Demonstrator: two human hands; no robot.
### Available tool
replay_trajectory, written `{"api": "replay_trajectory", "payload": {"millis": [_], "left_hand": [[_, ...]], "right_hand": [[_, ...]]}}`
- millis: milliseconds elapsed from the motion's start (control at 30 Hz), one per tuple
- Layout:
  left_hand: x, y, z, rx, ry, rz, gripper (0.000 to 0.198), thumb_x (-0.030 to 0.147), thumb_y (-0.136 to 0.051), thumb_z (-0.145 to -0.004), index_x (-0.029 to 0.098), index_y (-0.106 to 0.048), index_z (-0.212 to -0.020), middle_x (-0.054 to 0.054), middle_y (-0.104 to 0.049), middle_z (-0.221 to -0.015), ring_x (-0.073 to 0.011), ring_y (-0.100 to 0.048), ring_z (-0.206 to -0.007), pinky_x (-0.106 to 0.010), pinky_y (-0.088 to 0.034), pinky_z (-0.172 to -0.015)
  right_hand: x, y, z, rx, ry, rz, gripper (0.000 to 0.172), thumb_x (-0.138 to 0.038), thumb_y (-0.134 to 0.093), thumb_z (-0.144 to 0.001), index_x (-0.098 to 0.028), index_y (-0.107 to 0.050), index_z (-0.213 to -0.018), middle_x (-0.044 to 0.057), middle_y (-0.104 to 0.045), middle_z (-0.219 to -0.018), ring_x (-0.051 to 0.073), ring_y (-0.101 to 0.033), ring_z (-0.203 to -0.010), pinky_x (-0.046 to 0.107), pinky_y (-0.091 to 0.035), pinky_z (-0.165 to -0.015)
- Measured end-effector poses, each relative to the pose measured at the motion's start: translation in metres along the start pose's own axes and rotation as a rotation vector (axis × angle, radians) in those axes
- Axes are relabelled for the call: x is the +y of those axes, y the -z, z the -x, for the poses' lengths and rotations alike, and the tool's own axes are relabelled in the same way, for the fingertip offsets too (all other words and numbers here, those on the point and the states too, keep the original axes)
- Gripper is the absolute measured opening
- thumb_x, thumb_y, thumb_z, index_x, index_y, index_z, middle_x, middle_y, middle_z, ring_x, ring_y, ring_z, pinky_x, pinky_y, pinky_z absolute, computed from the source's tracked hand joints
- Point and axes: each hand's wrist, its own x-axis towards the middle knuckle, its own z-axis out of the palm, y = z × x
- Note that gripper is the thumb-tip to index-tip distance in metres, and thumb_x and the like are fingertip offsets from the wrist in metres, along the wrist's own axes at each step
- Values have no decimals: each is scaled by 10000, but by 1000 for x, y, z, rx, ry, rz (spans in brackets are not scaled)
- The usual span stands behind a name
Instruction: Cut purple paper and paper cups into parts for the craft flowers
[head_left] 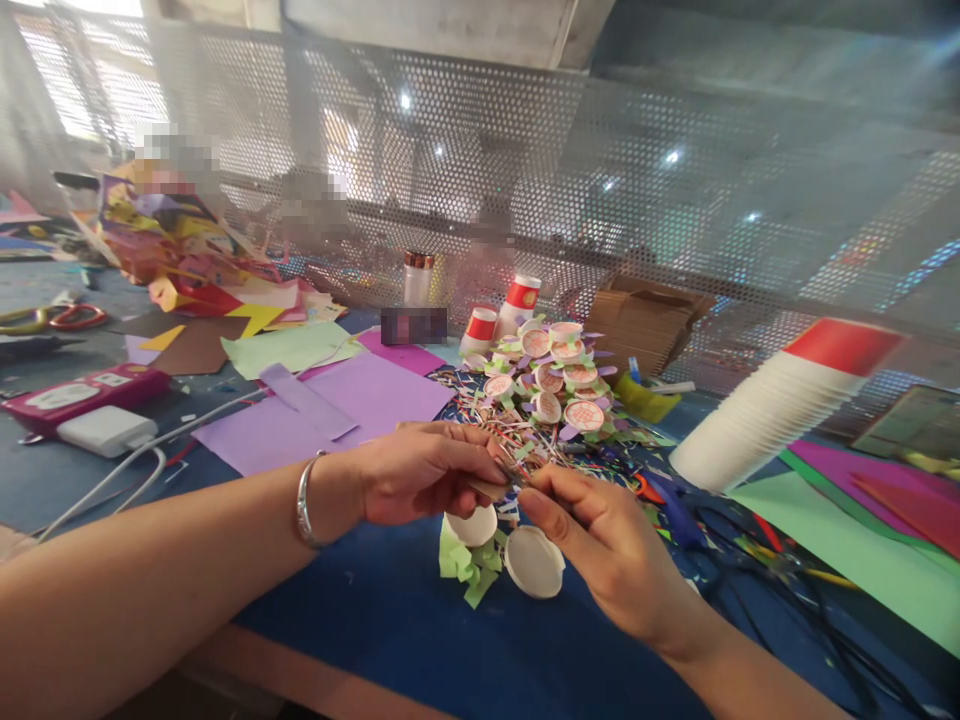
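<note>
My left hand [431,472], with a silver bangle at the wrist, is closed in a pinch over the blue table [360,620]. My right hand [600,525] pinches close beside it, and the fingertips of both almost meet. A small, partly dark piece shows between them; the fingers cover too much of it to tell its kind. Just below lie two round white cup bottoms [534,563], one partly behind my left fingers. Light-green paper strips [471,572] lie beside them. Beyond my hands is a heap of round white pieces with red print [551,378] and green and purple paper tabs.
Shredded paper scraps [487,410] surround the heap. At the right leans a stack of paper cups [780,405], near dark cables [750,590] and coloured sheets. Purple paper [375,395], a white charger [109,430] and scissors [75,317] lie left. Perforated metal panels [480,150] stand behind.
</note>
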Motion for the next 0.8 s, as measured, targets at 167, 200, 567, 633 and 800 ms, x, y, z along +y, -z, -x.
{"api": "replay_trajectory", "payload": {"millis": [167,200,567,633,800], "left_hand": [[-3,2,3,-75,8,-87,127,157,-754,-716,123,-631,-717,25,-598,-590,-55,-540,-502,-156,-425,-492],[-4,3,3,-82,-11,-107,136,185,-758,-733,125,-636,-744,12,-621,-624,-68,-577,-542,-170,-455,-533],[-9,14,-10,183,-249,-228,224,299,-776,-764,134,-626,-783,20,-625,-682,-64,-595,-568,-198,-425,-573],[-11,14,-10,185,-273,-248,209,281,-780,-761,132,-632,-761,31,-595,-643,-52,-549,-559,-186,-383,-544],[-12,13,-9,183,-336,-324,207,280,-783,-762,140,-631,-748,35,-568,-645,-57,-504,-578,-182,-339,-521]], "right_hand": [[10,8,-5,90,-95,-132,413,-538,-562,-933,-190,-550,-710,-52,-373,-590,97,-310,-521,242,-241,-461],[15,12,-7,163,-134,-218,430,-559,-588,-911,-195,-525,-690,-66,-332,-566,86,-265,-489,237,-194,-435],[33,19,-20,334,-367,-468,405,-570,-734,-779,-180,-629,-757,-90,-338,-520,48,-206,-409,211,-116,-384],[28,14,-17,256,-316,-332,406,-583,-684,-823,-182,-636,-775,-74,-367,-547,67,-253,-448,220,-159,-404],[22,11,-11,86,-174,-69,383,-570,-572,-918,-196,-630,-857,-36,-459,-666,112,-364,-584,250,-287,-506]]}}
